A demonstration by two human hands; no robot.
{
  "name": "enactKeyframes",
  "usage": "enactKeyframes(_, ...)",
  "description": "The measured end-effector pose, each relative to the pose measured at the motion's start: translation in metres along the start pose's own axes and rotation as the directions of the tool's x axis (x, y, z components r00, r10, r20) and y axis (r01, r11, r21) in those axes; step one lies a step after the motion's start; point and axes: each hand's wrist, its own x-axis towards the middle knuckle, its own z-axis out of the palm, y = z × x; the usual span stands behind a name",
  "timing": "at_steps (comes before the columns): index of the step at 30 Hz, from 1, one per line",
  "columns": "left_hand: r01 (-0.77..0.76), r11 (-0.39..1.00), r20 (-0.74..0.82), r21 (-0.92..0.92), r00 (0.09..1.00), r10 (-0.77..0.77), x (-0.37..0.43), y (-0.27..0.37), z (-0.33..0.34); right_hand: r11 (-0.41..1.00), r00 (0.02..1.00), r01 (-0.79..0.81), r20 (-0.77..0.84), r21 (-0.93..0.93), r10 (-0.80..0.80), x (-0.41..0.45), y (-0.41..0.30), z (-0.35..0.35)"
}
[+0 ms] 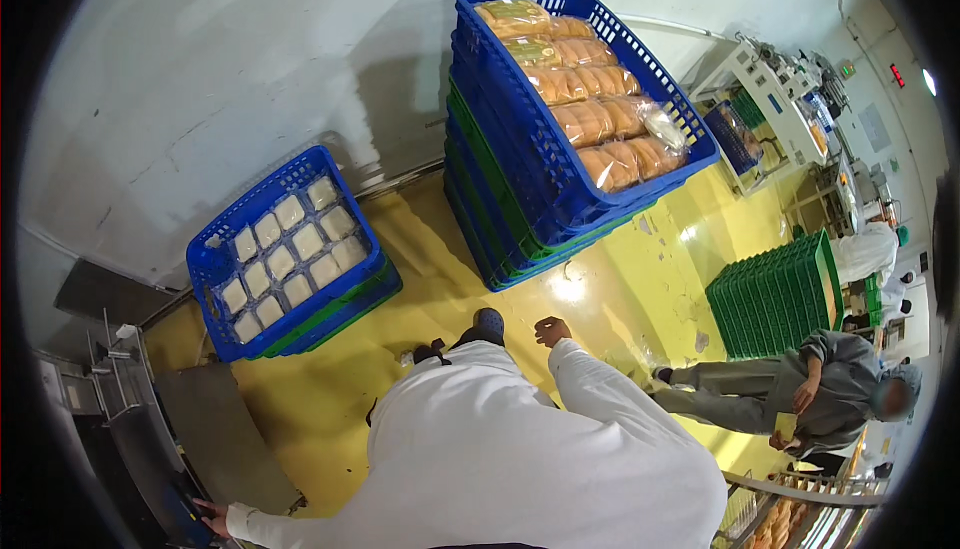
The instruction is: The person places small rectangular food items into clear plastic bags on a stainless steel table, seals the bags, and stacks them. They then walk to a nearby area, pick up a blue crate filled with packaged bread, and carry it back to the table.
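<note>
My left hand is at the lower left, its fingers against a dark blue-black panel on a piece of equipment. Whether it grips that panel, I cannot tell. Held out over the yellow floor, my right hand has loosely bent fingers and nothing visible in it. Ahead stands a tall stack of blue and green plastic crates; bagged bread loaves fill the top one. To the left, a lower crate stack holds rows of pale square packaged pieces in its top blue crate.
A stack of green crates is at the right. Nearby, a person in grey holds a small yellowish item. A rack with bread is at the lower right. A grey metal plate lies near my left arm.
</note>
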Motion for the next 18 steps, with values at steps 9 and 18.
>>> enactKeyframes(9, 0.019, 0.979, -0.01, 0.201, 1.0, -0.018, 0.001, -0.017, 0.014, 0.988, 0.984, 0.153, 0.093, 0.004, -0.153, -0.005, -0.023, 0.043)
enactKeyframes(18, 0.003, 0.921, 0.025, 0.388, 1.0, -0.014, -0.028, -0.039, 0.039, 0.992, 0.991, 0.119, 0.051, 0.047, -0.121, -0.005, -0.028, 0.034)
